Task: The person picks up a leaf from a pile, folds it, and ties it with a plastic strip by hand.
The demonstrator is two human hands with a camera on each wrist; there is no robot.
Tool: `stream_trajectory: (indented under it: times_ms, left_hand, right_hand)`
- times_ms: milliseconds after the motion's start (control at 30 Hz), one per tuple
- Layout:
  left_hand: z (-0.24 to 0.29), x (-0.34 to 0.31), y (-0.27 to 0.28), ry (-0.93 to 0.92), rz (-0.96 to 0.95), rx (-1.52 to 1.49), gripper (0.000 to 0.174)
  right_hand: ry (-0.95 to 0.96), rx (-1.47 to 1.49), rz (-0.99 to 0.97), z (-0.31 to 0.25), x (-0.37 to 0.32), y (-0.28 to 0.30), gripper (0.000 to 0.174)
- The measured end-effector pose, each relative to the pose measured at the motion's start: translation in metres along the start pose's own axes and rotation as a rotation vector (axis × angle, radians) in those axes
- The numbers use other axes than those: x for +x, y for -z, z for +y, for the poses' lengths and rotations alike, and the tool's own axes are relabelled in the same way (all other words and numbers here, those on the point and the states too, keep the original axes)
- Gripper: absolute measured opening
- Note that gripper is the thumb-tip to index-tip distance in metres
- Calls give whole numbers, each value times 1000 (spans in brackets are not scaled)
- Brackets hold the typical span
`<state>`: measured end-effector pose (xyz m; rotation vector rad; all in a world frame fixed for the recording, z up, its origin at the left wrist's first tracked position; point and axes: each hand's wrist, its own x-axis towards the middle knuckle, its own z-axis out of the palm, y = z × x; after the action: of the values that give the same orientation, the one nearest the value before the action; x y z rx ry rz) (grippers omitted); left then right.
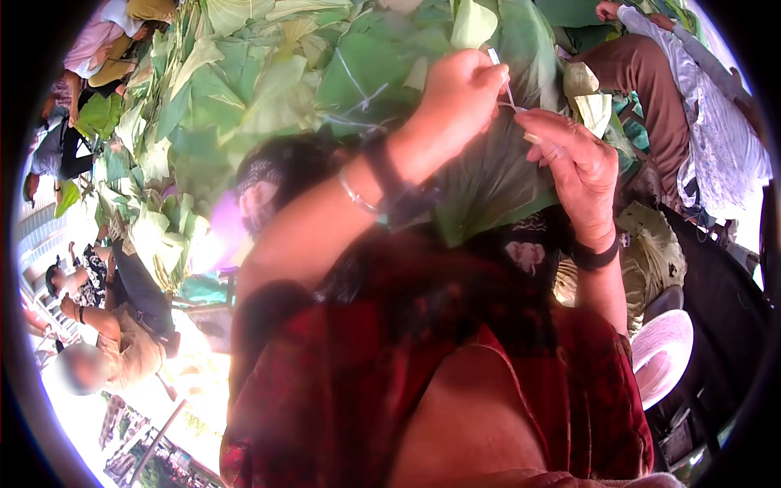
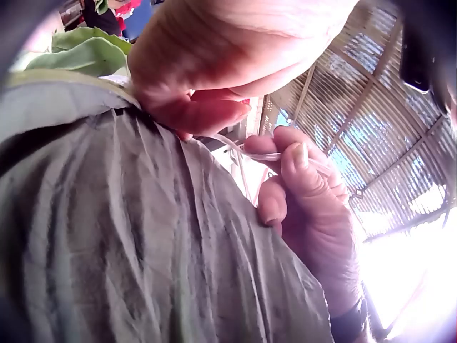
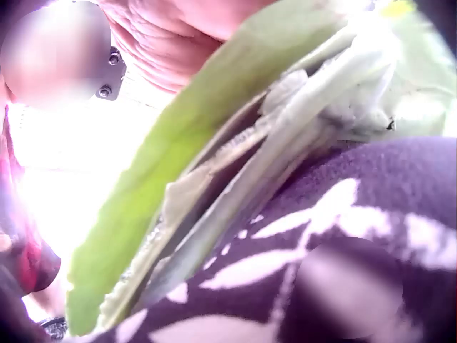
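In the head view my left hand (image 1: 460, 93), with curled fingers, pinches a thin white string (image 1: 493, 57). Across from it, my right hand (image 1: 582, 167) pinches another stretch of that string between thumb and fingers. Below both hands hangs a large ribbed green leaf (image 1: 488, 183), folded over my lap. The left wrist view shows the string (image 2: 260, 156) running between the hands, just past the edge of the leaf (image 2: 143, 236). Up close in the right wrist view, layered folded leaf edges (image 3: 207, 171) lie against dark patterned cloth (image 3: 300, 279).
A wide heap of green leaves (image 1: 236, 89) spreads ahead and to the left. Beside my right arm are drooping dry leaves (image 1: 655, 244) and a pale hat (image 1: 663, 358). Someone in brown trousers (image 1: 651, 98) sits close at right; other people (image 1: 134, 350) are at left.
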<state>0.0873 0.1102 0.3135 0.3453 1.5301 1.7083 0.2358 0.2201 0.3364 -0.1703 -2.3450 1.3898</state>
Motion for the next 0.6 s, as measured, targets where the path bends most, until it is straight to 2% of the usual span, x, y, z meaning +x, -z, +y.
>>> stream_trajectory:
  times_ms: [33,133,200,267,300,333,433,467,600]
  left_hand:
    - [2,-1,0,4,0,5,20]
    - [6,-5,3,-27,-20,52,18]
    - [8,-9,5,-103,-69,118,16]
    - [-1,-10,1,-428,-76,226,12]
    - [-5,-10,0,-591,-79,278,10]
    - [-6,-11,2,-709,-48,459,8]
    - [-3,-13,3,-868,-51,644,9]
    - [-1,-15,2,-842,-51,693,9]
    - [3,-18,2,-986,-58,878,8]
  right_hand:
    - [-1,10,1,1,1,0,28]
    - [-359,145,125,1,5,-7,19]
    - [-470,256,154,0,15,-7,14]
    - [-556,323,187,-1,21,-5,11]
    - [-548,313,163,1,21,-4,10]
    - [-539,305,140,5,21,-3,9]
    - [-515,263,107,9,19,-5,7]
    - [-495,251,109,10,16,-6,7]
    - [-430,137,92,10,12,-10,13]
